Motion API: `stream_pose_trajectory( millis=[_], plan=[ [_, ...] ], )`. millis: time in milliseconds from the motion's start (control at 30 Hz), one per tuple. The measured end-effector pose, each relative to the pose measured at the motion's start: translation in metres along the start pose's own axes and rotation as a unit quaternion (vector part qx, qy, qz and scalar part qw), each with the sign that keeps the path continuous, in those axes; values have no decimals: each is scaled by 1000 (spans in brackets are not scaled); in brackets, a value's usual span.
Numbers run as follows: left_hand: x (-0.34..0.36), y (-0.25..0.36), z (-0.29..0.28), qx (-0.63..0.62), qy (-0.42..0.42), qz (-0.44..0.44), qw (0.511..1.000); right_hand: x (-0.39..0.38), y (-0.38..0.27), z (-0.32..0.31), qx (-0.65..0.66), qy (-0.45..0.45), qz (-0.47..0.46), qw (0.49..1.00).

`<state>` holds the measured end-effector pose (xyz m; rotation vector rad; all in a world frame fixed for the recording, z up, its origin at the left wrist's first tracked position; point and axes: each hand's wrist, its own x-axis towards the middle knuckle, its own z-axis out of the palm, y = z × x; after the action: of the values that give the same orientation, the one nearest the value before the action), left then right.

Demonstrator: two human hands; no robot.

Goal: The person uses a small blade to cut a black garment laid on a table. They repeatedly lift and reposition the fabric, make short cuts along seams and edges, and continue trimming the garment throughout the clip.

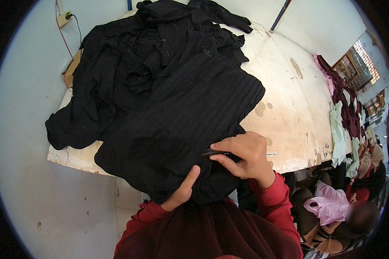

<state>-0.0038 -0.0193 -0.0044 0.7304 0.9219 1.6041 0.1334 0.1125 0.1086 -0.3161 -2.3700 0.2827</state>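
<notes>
A black pleated garment (181, 103) lies spread toward me, its near edge hanging over the table's front. My left hand (182, 192) grips that near edge, with the thumb on top and the fingers hidden beneath the cloth. Between the thumb and fingers of my right hand (248, 157) is a pair of small dark thread snips (211, 152). Their tips point left, just over the cloth. Whether the blades touch the fabric I cannot tell.
More crumpled black cloth (121, 56) is heaped at the back of the pale, worn tabletop (294, 116). A wall socket with a plug (65, 18) is at the far left. On the right, a person handles pink cloth (328, 203); green and maroon garments (339, 134) hang beyond the table.
</notes>
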Motion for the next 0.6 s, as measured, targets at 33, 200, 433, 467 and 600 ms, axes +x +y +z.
stream_pose_trajectory(
  millis=[33, 200, 433, 467, 600],
  plan=[
    [0, 2, 0, -8, -6, -1, 1000, 2, 1, 0, 1, -3, -6, 1000],
    [1, 10, 4, -35, -23, 4, 999, 4, 4, 0, 14, -18, -11, 1000],
    [0, -10, -5, 64, 33, 41, 997, -4, 10, 2, 161, 31, 95, 982],
    [0, -9, -3, 99, 37, 63, 992, -5, 3, 1, 236, 45, 140, 961],
    [4, -44, -16, 344, -21, 260, 902, -7, -26, 16, 260, -75, 93, 958]
  ],
)
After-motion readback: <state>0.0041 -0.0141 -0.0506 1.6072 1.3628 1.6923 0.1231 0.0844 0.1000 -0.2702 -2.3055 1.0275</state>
